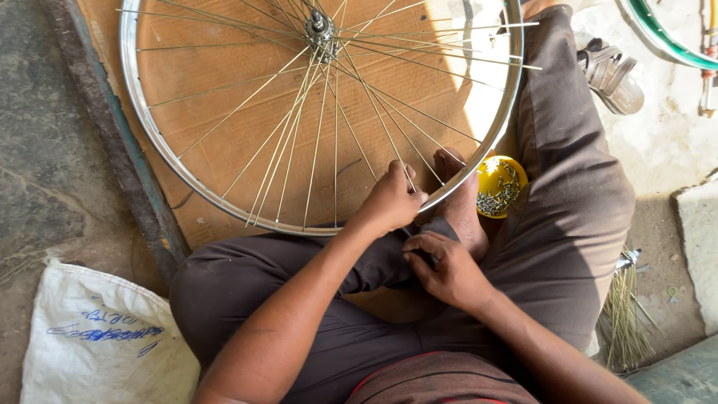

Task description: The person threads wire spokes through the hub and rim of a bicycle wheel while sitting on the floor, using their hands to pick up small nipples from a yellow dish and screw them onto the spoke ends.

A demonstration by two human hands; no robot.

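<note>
Left hand (390, 200) pinches a spoke (389, 138) at the wheel rim (224, 202); the spoke runs up toward the hub (320, 26). Right hand (449, 265), fingers curled, rests nearer the body, on the lap.

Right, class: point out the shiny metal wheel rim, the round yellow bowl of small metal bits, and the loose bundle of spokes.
shiny metal wheel rim (149, 127), head view, left curve.
round yellow bowl (490, 177), head view, yellow inside.
loose bundle of spokes (624, 322), head view, middle.

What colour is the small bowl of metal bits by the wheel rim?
Yellow; the bowl shows clearly in the head view.
</note>
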